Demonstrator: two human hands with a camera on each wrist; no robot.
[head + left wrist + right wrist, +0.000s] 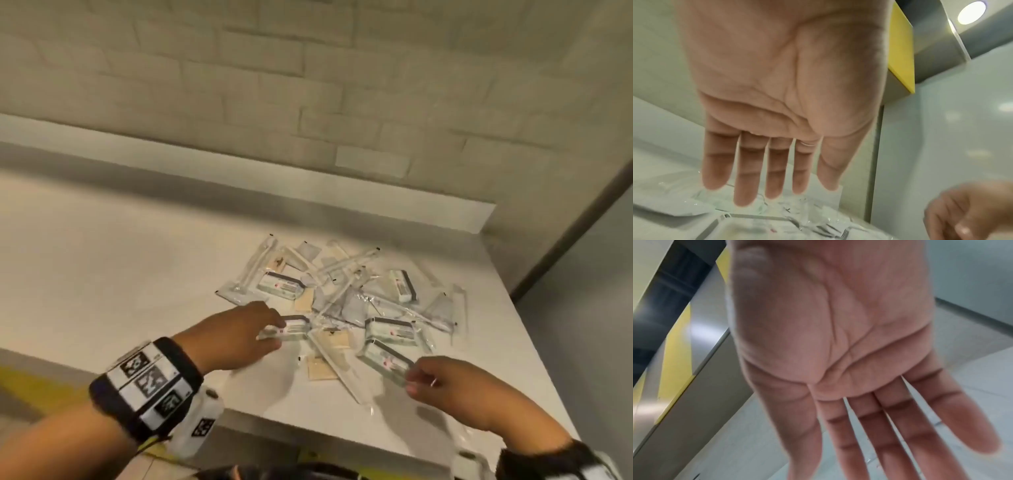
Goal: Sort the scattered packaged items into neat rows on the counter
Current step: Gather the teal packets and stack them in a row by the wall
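Observation:
A loose heap of packaged items [342,294] lies on the white counter [120,274]: small white boxes in clear wrap, long clear sleeves and tan flat packets. My left hand [274,330] reaches in from the left with fingers [744,186] straight, the tips touching a wrapped white box [296,329] at the heap's near-left edge. That box shows blurred below the fingers [756,227] in the left wrist view. My right hand [412,380] pinches the near end of another wrapped box [385,359] at the heap's front. In the right wrist view the fingers [900,434] look straight and their tips are cut off.
A pale brick wall [308,85] and a raised ledge [239,185] run behind the counter. The counter's front edge [308,428] is close to me, its right edge [534,342] drops to the floor. Yellow-striped panel [34,380] below left.

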